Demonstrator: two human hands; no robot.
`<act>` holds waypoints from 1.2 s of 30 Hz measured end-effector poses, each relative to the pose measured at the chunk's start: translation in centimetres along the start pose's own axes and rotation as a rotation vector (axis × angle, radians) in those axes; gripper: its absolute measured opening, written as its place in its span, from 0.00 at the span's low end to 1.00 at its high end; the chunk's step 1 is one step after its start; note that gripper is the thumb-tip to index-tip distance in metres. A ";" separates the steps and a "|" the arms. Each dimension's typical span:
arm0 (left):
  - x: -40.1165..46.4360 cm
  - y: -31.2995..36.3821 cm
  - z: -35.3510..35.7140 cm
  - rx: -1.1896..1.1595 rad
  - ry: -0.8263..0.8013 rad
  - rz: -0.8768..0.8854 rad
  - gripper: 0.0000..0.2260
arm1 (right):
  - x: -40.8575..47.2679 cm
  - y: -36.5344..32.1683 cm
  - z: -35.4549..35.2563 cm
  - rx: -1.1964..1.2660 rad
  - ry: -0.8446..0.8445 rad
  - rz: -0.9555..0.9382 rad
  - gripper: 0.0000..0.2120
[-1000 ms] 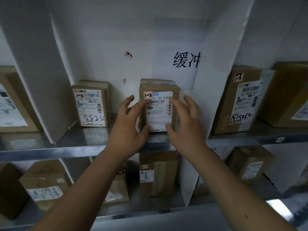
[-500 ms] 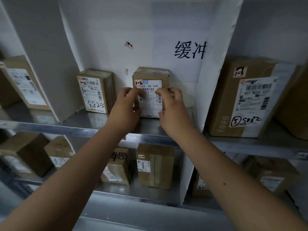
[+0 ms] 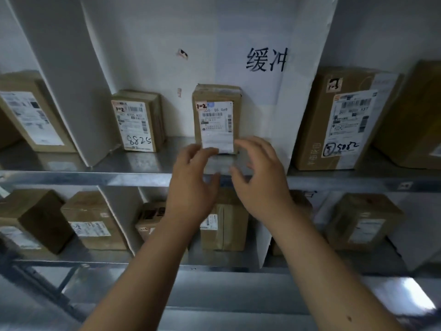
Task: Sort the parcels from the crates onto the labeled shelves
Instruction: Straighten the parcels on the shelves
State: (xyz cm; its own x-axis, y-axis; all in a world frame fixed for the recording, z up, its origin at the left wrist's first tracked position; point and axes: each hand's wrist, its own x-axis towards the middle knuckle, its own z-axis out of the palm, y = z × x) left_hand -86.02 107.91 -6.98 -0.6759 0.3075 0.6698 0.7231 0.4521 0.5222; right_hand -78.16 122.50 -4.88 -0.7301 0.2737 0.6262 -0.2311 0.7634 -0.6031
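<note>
While both hands (image 3: 216, 177) hover open, the parcel (image 3: 216, 118) stands just beyond them.

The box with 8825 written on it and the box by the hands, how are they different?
The 8825 box has big handwritten numbers on its label; the middle box has none. The 8825 box stands to the left, away from the hands; the middle box stands just behind them. Both are brown, upright, and tagged 1-2.
</note>
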 end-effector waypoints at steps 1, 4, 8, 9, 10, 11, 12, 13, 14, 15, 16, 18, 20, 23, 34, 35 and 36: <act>-0.8 0.4 0.4 -0.017 -0.025 0.014 0.24 | -1.1 0.0 -0.4 -0.021 0.006 0.017 0.25; -2.6 2.0 1.5 -0.016 -0.073 0.012 0.24 | -4.1 0.7 -2.0 -0.117 0.047 0.090 0.23; -4.2 4.2 2.8 0.011 -0.098 0.027 0.24 | -7.3 2.5 -5.2 -0.195 0.088 0.185 0.23; -4.6 4.9 3.3 0.011 -0.114 0.045 0.23 | -7.8 3.1 -6.2 -0.208 0.121 0.193 0.23; -4.9 5.8 3.7 0.010 -0.128 0.062 0.23 | -8.1 3.6 -7.2 -0.214 0.152 0.204 0.23; -5.1 6.8 4.2 0.009 -0.135 0.075 0.23 | -8.2 4.2 -8.2 -0.217 0.174 0.222 0.24; -5.2 7.8 4.8 0.009 -0.133 0.088 0.23 | -8.2 4.7 -9.2 -0.223 0.182 0.239 0.24; -5.1 8.9 5.4 0.017 -0.122 0.105 0.23 | -8.1 5.3 -10.2 -0.231 0.182 0.248 0.24; -4.9 10.0 6.0 0.034 -0.104 0.129 0.24 | -7.8 5.9 -11.1 -0.245 0.175 0.245 0.24; -4.7 11.0 6.6 0.057 -0.087 0.160 0.24 | -7.5 6.5 -12.0 -0.258 0.168 0.234 0.24; -4.4 12.1 7.4 0.075 -0.077 0.187 0.25 | -7.1 7.3 -12.9 -0.261 0.166 0.224 0.24; -3.8 14.2 8.9 0.082 -0.081 0.198 0.26 | -6.1 8.7 -14.7 -0.223 0.176 0.201 0.25; -3.3 16.0 10.3 0.053 -0.074 0.180 0.27 | -5.1 10.2 -16.3 -0.185 0.180 0.176 0.26; -2.3 17.8 12.5 0.043 -0.023 0.145 0.29 | -3.4 12.2 -18.3 -0.175 0.148 0.129 0.28; 0.7 20.6 17.4 0.166 0.149 -0.035 0.33 | 1.5 16.0 -20.2 0.033 -0.103 0.007 0.33; 0.9 20.7 17.5 0.182 0.157 -0.051 0.34 | 1.8 16.3 -20.1 0.051 -0.108 -0.002 0.32; 0.9 20.8 17.5 0.190 0.155 -0.065 0.35 | 2.0 16.5 -20.1 0.057 -0.110 -0.013 0.32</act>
State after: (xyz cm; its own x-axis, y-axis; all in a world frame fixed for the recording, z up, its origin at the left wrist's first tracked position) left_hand -74.10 132.24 -4.70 -0.6796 0.1467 0.7188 0.6290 0.6207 0.4681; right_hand -70.51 147.35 -3.65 -0.7922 0.1953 0.5782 -0.2754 0.7310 -0.6243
